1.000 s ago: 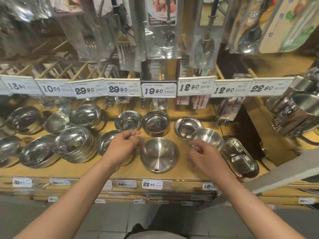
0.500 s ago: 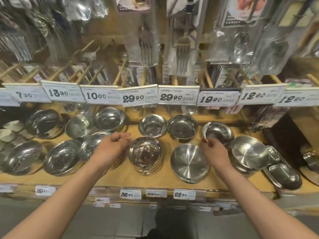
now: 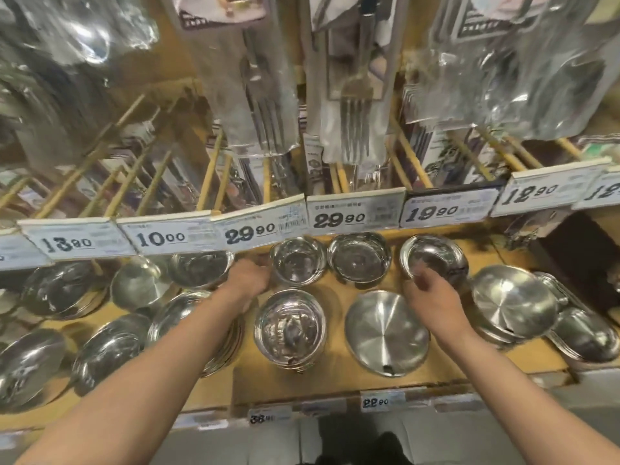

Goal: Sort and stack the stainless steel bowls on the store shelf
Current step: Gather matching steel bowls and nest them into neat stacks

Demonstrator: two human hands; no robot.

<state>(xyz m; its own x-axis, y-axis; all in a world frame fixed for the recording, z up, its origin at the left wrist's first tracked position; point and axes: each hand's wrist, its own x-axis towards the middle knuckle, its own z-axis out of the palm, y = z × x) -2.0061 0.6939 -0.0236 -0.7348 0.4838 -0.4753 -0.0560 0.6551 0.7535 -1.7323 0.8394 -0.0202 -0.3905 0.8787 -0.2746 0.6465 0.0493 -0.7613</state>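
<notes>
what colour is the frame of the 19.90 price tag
Black, unlike the white ones beside it; 19.90 price tag, head view.

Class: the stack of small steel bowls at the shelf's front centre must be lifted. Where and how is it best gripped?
Grip the stack of small bowls low on its outer walls, from both sides, coming in from above. The nested rims are thin and slippery.
</notes>
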